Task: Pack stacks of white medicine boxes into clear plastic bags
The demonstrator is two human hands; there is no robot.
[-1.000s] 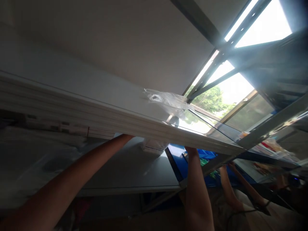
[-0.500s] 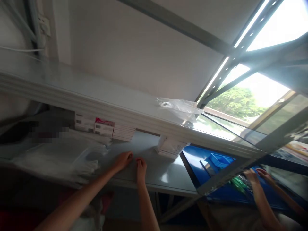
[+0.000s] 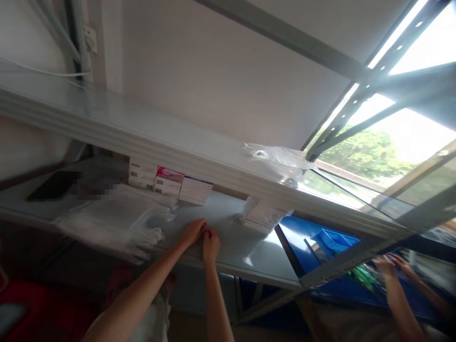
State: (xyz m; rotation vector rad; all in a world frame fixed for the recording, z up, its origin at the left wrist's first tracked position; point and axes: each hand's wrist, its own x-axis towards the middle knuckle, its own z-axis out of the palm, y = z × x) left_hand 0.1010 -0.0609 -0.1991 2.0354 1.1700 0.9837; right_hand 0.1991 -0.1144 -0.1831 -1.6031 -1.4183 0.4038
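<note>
Over the grey metal shelf point(image 3: 228, 209), my left hand point(image 3: 193, 232) and my right hand point(image 3: 212, 244) meet, fingertips against fingertips. Both have curled, pinching fingers. Whatever lies between them, if anything, is hidden or too small to make out. To the left of my hands is a pile of clear plastic bags point(image 3: 117, 218). Behind them stand a pink and white box point(image 3: 169, 182) and a white printed box point(image 3: 195, 190). A plastic-wrapped white pack point(image 3: 261, 216) rests to the right.
Above runs an upper shelf point(image 3: 160, 128) with a crumpled clear bag point(image 3: 281, 159) on it. A dark flat object point(image 3: 53, 186) lies at the far left. At right, another person's hands point(image 3: 392, 266) work over a blue surface near a blue bin point(image 3: 337, 241) and green items point(image 3: 363, 276).
My hands have come together from a small gap until the fingertips meet. The view has shifted slightly, so the shelf and its contents appear further right.
</note>
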